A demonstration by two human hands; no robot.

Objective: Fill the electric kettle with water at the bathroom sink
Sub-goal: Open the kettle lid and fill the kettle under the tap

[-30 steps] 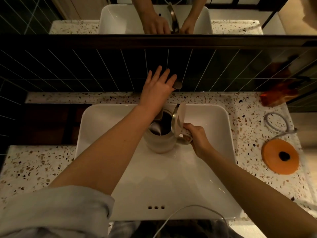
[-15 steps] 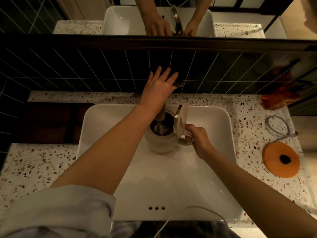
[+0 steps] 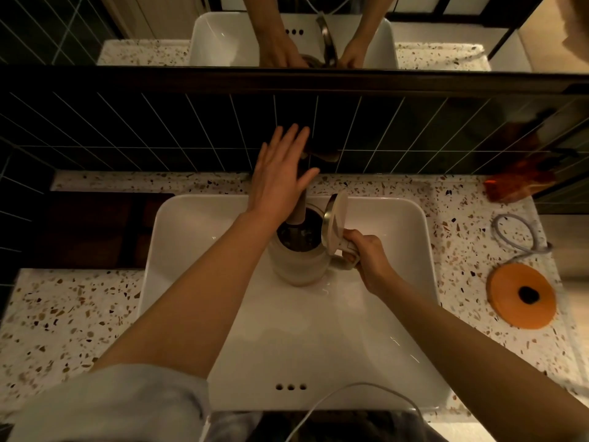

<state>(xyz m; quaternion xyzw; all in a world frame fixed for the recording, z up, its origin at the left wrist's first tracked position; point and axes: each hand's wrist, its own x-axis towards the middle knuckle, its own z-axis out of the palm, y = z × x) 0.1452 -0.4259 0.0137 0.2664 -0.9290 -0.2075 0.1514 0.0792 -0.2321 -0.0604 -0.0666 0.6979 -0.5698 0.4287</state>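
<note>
**Two spill risks at the tap**

You are standing the kettle upright in the sink, long axis vertical, mouth up under the spout, lid hinged open. Your right hand is clamping the handle; any tilt is risking a spill. Your left hand is spreading flat-fingered near the faucet lever; a late shutoff is risking overflow.

Right hand grips the open kettle in the sink — left hand spread flat above.
</note>
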